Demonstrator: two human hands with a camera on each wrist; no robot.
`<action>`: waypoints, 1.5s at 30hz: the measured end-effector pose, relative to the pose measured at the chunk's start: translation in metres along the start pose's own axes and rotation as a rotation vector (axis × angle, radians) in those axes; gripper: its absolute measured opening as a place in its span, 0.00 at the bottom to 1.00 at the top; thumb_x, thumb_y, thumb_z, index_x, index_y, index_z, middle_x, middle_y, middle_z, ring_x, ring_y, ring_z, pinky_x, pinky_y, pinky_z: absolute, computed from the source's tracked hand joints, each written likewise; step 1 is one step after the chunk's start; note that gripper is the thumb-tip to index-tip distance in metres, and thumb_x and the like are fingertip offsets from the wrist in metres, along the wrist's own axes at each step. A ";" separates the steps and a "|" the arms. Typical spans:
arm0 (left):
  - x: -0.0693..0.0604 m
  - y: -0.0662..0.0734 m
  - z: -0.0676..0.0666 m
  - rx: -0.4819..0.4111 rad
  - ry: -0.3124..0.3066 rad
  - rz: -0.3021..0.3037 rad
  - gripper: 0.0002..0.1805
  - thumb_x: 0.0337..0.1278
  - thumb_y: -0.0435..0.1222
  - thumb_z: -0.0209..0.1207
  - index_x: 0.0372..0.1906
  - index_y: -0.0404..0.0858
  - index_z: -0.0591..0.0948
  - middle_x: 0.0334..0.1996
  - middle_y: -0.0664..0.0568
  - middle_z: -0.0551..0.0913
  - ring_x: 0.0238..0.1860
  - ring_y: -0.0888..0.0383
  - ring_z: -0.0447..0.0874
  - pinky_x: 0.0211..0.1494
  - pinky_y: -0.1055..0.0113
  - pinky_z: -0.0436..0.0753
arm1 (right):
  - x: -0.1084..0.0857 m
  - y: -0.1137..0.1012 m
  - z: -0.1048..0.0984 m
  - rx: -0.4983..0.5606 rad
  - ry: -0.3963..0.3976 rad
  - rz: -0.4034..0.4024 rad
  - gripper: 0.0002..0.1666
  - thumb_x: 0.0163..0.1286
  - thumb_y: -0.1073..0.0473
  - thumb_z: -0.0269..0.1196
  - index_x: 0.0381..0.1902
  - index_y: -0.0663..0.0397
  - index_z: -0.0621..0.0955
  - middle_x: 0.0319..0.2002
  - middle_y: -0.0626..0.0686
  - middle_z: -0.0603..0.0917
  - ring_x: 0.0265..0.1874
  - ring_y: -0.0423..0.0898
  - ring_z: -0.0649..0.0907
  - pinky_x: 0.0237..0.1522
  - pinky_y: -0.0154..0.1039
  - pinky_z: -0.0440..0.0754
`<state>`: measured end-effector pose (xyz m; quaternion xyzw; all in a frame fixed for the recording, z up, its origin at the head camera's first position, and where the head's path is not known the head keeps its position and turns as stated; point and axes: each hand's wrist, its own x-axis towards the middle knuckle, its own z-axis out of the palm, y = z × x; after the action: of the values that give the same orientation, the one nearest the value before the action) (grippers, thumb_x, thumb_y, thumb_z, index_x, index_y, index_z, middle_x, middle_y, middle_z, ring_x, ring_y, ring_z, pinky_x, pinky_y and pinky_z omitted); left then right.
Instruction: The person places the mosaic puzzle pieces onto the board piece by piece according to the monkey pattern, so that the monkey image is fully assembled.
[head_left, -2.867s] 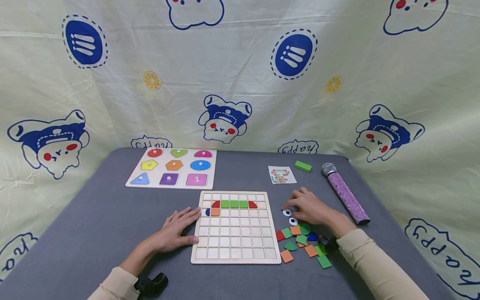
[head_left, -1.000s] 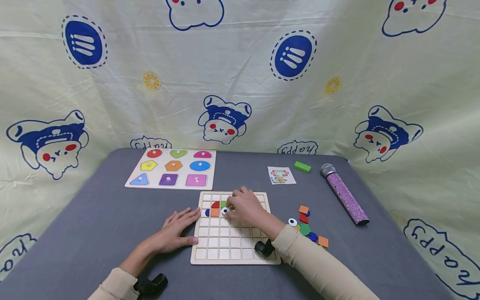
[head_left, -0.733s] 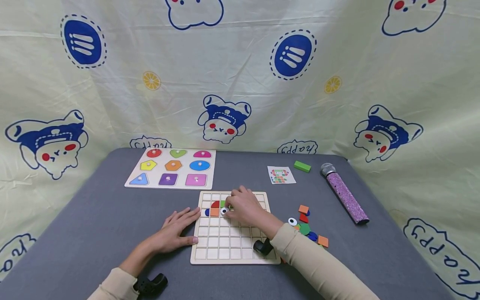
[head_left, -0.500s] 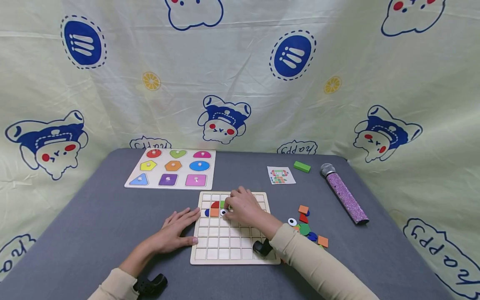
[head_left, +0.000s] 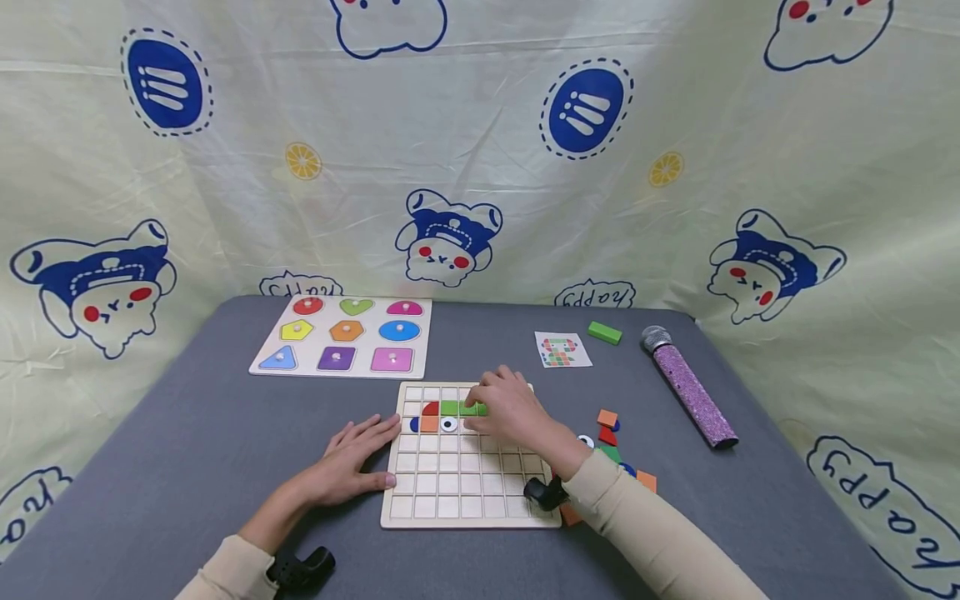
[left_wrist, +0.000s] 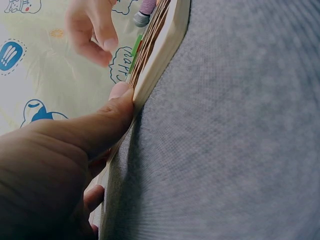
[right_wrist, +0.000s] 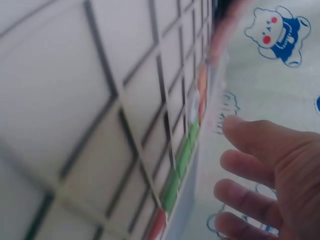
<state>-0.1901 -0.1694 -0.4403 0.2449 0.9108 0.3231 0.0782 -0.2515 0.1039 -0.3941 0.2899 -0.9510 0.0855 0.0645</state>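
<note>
A wooden grid board (head_left: 472, 505) lies mid-table. Its upper rows hold a red quarter-round piece (head_left: 431, 408), green squares (head_left: 451, 407), a blue piece (head_left: 415, 425) and an orange square (head_left: 429, 425). Right of the orange square, a white eye disc (head_left: 448, 424) sits in its own cell. My left hand (head_left: 358, 458) rests along the board's left edge, its thumb (left_wrist: 120, 95) on the rim. Above the board's upper right is my right hand (head_left: 517, 412); in the right wrist view its fingers (right_wrist: 245, 165) are spread loosely with nothing between them. It hides the right end of the coloured row.
Loose coloured pieces (head_left: 607, 419) lie right of the board, partly behind the right sleeve, with a second eye disc (head_left: 586, 442). Beyond are a pattern card (head_left: 562, 350), a green block (head_left: 604, 332) and a glittery microphone (head_left: 693, 392). A shape puzzle (head_left: 360, 343) lies back left.
My right hand carried an eye disc from the loose pieces to the board, placed it beside the orange square, released it and shifted right. My left hand stayed put.
</note>
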 end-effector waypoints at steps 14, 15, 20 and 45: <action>0.001 0.000 0.000 0.012 0.004 -0.008 0.42 0.55 0.52 0.61 0.71 0.38 0.61 0.73 0.44 0.59 0.74 0.38 0.46 0.70 0.35 0.38 | -0.044 0.050 -0.023 -0.026 0.037 0.032 0.13 0.54 0.48 0.71 0.37 0.45 0.86 0.35 0.47 0.79 0.37 0.45 0.70 0.38 0.40 0.65; 0.001 0.000 0.000 0.012 0.004 -0.007 0.42 0.55 0.52 0.61 0.71 0.38 0.61 0.73 0.44 0.59 0.74 0.38 0.46 0.70 0.35 0.38 | -0.048 0.055 -0.024 -0.029 0.040 0.030 0.13 0.54 0.49 0.71 0.37 0.45 0.86 0.35 0.47 0.79 0.37 0.45 0.70 0.38 0.40 0.65; 0.000 -0.001 0.001 0.008 0.006 0.000 0.42 0.55 0.52 0.60 0.71 0.37 0.61 0.73 0.44 0.59 0.74 0.38 0.46 0.70 0.35 0.38 | -0.064 0.075 -0.028 -0.035 0.029 0.033 0.12 0.54 0.50 0.71 0.36 0.45 0.86 0.35 0.47 0.79 0.34 0.43 0.68 0.35 0.39 0.61; 0.001 0.000 0.000 0.003 -0.012 -0.002 0.42 0.56 0.52 0.60 0.71 0.37 0.60 0.73 0.44 0.58 0.74 0.38 0.45 0.70 0.35 0.37 | -0.100 0.136 -0.027 -0.129 -0.058 0.037 0.09 0.55 0.54 0.70 0.35 0.44 0.85 0.34 0.47 0.79 0.36 0.46 0.69 0.35 0.38 0.61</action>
<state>-0.1913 -0.1693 -0.4400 0.2460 0.9111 0.3200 0.0836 -0.2436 0.2740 -0.4024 0.2697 -0.9613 0.0169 0.0541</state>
